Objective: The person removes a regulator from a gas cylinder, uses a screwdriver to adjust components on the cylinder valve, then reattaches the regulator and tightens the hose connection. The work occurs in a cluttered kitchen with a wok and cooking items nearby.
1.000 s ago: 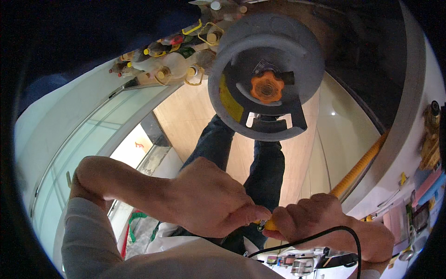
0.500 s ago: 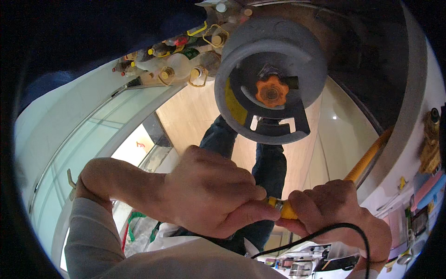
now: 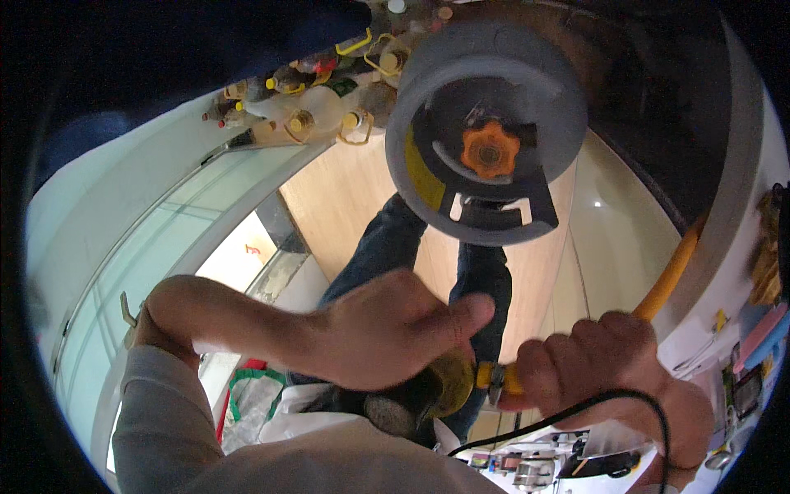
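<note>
My right hand (image 3: pixel 597 358) is wrapped around a yellow-orange gas hose (image 3: pixel 671 267) close to its end. A metal hose clamp (image 3: pixel 495 383) circles the hose just left of my fist. The hose end meets a gas regulator with a brass-coloured round part (image 3: pixel 454 383) and a dark grey part (image 3: pixel 393 414). My left hand (image 3: pixel 395 329) is closed over the regulator, its thumb raised and its fingers mostly hidden. Beyond my hands stands a grey gas cylinder (image 3: pixel 411 185) with an orange valve knob (image 3: pixel 490 150) inside its collar.
Several capped plastic bottles (image 3: pixel 317 115) stand at the far left, beside a glass-panelled sliding door (image 3: pixel 156 239). A white counter edge (image 3: pixel 699 296) runs along the right with small items on it. A black cable (image 3: pixel 609 397) loops in front of my right wrist.
My left hand has turned, its thumb now lifted off the hose, and the regulator has come into view beneath it. My right hand has moved slightly right, still gripping the hose.
</note>
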Demonstrator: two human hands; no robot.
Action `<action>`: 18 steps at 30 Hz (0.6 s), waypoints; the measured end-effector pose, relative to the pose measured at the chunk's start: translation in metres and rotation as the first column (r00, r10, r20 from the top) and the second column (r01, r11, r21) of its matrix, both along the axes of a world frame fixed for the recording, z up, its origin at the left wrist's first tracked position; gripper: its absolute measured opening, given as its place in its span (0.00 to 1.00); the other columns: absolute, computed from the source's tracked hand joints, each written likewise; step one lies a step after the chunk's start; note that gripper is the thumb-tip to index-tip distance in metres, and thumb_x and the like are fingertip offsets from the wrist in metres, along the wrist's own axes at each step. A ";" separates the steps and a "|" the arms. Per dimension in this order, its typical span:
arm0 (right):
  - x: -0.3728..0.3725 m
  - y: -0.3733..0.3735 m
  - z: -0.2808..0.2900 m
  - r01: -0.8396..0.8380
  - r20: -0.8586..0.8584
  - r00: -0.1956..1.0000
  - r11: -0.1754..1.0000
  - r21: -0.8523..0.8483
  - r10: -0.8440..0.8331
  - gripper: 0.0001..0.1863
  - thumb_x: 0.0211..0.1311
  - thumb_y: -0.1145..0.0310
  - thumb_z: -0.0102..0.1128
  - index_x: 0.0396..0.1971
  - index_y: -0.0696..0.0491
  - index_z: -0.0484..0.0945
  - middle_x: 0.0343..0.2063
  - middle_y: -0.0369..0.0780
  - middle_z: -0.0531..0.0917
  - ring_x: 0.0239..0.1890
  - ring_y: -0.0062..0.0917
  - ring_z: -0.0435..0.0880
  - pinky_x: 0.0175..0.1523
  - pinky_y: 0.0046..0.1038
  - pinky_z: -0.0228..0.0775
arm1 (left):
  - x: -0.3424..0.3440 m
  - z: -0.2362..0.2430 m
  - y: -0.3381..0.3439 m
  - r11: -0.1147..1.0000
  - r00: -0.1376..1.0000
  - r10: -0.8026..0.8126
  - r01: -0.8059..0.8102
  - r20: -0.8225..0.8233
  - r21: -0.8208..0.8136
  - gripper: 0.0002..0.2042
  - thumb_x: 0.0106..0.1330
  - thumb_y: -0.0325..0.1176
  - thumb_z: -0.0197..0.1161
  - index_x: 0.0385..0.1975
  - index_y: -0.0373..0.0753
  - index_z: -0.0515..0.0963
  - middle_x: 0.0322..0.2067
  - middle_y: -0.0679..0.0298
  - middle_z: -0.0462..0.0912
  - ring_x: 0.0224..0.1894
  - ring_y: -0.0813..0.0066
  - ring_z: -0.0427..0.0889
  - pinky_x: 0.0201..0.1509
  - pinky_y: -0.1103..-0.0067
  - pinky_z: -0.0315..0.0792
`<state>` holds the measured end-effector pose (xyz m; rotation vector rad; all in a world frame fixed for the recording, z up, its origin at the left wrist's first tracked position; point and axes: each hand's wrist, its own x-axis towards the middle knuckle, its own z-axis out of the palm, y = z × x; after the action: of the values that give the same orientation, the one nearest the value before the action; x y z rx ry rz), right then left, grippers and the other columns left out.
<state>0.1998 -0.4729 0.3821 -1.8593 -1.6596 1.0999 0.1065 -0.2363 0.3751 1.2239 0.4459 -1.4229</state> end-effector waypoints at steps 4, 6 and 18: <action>0.003 0.000 -0.002 -0.024 0.068 0.997 1.000 -0.008 0.025 0.28 0.59 0.34 0.64 0.23 0.46 0.74 0.11 0.28 0.73 0.14 0.18 0.79 0.20 0.25 0.67 | 0.022 0.000 0.007 0.998 0.999 -0.053 0.053 0.007 -0.020 0.40 0.81 0.62 0.35 0.32 0.35 0.89 0.21 0.58 0.86 0.26 0.73 0.86 0.36 0.75 0.81; -0.005 -0.001 -0.009 0.069 0.072 0.995 0.997 0.018 -0.070 0.28 0.58 0.34 0.65 0.25 0.46 0.75 0.12 0.29 0.74 0.15 0.20 0.80 0.21 0.26 0.70 | 0.025 -0.003 0.010 0.995 0.995 -0.101 0.101 -0.017 -0.020 0.41 0.79 0.64 0.34 0.33 0.36 0.89 0.26 0.57 0.87 0.31 0.72 0.88 0.42 0.75 0.82; -0.012 -0.004 -0.012 0.287 0.019 0.957 0.954 0.088 -0.289 0.26 0.52 0.52 0.76 0.44 0.51 0.76 0.24 0.35 0.81 0.19 0.25 0.83 0.24 0.27 0.74 | 0.011 -0.021 0.015 0.972 0.801 0.208 -0.232 -0.561 0.030 0.45 0.65 0.77 0.49 0.47 0.31 0.81 0.41 0.55 0.88 0.45 0.71 0.89 0.50 0.75 0.83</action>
<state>0.1877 -0.4767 0.3703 -1.9942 -1.3711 0.8702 0.1176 -0.2217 0.3542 0.6663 0.9306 -1.5655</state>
